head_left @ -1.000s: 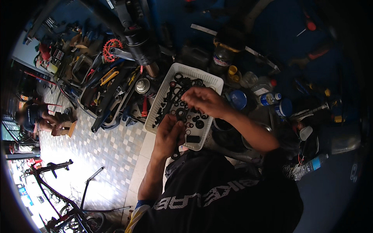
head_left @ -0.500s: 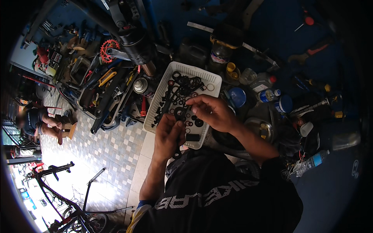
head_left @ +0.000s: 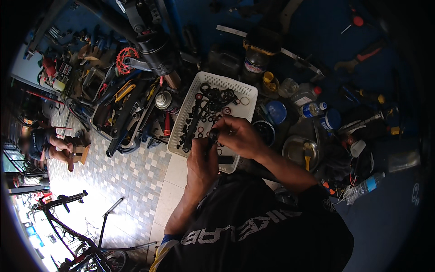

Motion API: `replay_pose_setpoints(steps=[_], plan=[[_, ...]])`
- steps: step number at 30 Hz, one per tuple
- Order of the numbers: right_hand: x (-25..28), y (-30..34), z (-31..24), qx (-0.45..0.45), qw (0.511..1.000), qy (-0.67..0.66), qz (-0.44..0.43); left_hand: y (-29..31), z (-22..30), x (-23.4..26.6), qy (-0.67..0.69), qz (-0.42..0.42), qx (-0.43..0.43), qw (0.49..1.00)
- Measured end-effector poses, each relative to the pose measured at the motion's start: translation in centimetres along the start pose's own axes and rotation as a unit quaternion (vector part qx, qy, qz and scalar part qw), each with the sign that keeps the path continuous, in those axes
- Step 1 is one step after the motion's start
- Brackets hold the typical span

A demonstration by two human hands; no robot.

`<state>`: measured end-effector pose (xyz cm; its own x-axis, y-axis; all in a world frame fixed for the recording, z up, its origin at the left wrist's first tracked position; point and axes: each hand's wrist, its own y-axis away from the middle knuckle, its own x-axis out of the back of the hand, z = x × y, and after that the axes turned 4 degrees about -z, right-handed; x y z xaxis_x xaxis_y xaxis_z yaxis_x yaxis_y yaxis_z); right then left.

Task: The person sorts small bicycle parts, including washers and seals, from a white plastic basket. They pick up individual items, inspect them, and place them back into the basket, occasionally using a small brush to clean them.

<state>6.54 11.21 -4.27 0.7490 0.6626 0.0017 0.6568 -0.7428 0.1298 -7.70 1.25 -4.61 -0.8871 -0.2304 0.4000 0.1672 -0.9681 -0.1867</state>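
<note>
You are standing in a bicycle workshop: past the far left corner of the perforated white basket (head_left: 232,82) (full of small black parts (head_left: 222,96)) you have a red chainring (head_left: 120,61) on its crank, and well beyond the near left corner a black bicycle frame (head_left: 68,233). Off its right edge you have a bottle (head_left: 304,95), a metal pan (head_left: 294,150) holding a yellow brush (head_left: 307,162), and a red-handled wrench (head_left: 368,54) against dark blue.

Bright light (head_left: 118,223) glares off the tile floor (head_left: 136,170) before me — grey and white squares, bordered by plain pale tiles (head_left: 170,195) — while the dark blue wall (head_left: 324,36) sits in shadow.
</note>
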Motion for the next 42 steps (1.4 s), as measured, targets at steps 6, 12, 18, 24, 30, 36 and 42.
replay_pose_setpoints(steps=[6, 12, 18, 24, 30, 36, 42], plan=[[0.0, 0.5, 1.1, 0.067, 0.993, 0.100, -0.003, 0.6, -1.7, 0.2, 0.010, -0.018, -0.004, 1.000], [8.5, -4.2, 5.1, 0.026, 0.893, 0.443, 0.074, 2.6, -5.9, 1.0, 0.175, -0.045, 0.166, 0.969], [9.5, -9.4, 6.9, -0.054, 0.782, 0.621, 0.006, 2.2, -6.1, 0.2, 0.202, -0.040, 0.147, 0.968], [10.5, -10.4, 7.9, -0.090, 0.746, 0.657, -0.060, 2.5, -5.9, 0.8, 0.166, -0.023, 0.162, 0.972], [10.1, -10.3, 6.4, -0.119, 0.728, 0.670, -0.085, 2.7, -7.1, 1.2, 0.205, -0.013, 0.146, 0.968], [10.7, -11.9, 7.4, -0.003, 0.795, 0.607, 0.011, 1.8, -7.0, 1.5, 0.171, -0.019, 0.134, 0.976], [11.0, -14.4, 10.4, -0.078, 0.787, 0.609, -0.054, 1.4, -6.0, 1.1, 0.222, -0.030, 0.162, 0.961]])
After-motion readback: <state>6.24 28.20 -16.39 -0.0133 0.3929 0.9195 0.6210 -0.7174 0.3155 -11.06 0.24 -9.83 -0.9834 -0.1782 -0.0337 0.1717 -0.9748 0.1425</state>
